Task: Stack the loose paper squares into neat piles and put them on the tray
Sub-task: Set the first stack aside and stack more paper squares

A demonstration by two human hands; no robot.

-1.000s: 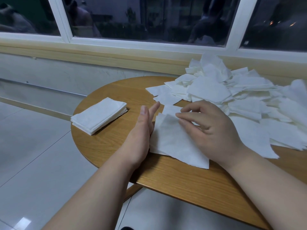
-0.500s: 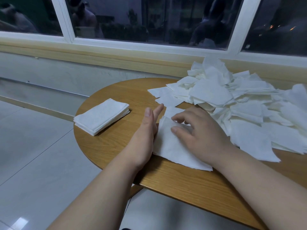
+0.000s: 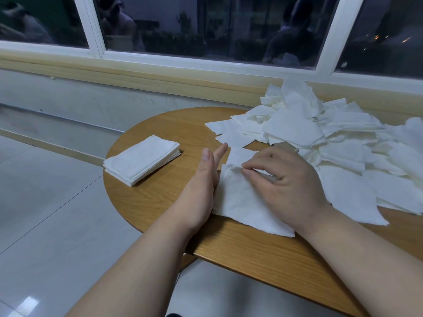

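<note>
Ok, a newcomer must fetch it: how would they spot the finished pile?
Find the round wooden table below the window. At its left edge sits the neat stack, on its own. Unlike the loose heap on the right, its sheets lie squared up.

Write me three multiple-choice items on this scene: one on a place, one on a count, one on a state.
1. Where does the neat stack lie? A) on the table, left of the left hand B) on a chair C) in a box
2. How many neat stacks are on the table? A) three B) one C) none
3. How is the left hand? A) fisted B) gripping the stack C) fingers straight, beside the sheet
Answers: 1 A, it sits on the wood left of that hand; 2 B, the rest is a loose heap; 3 C, its fingers lie straight along the sheet's left edge.
</note>
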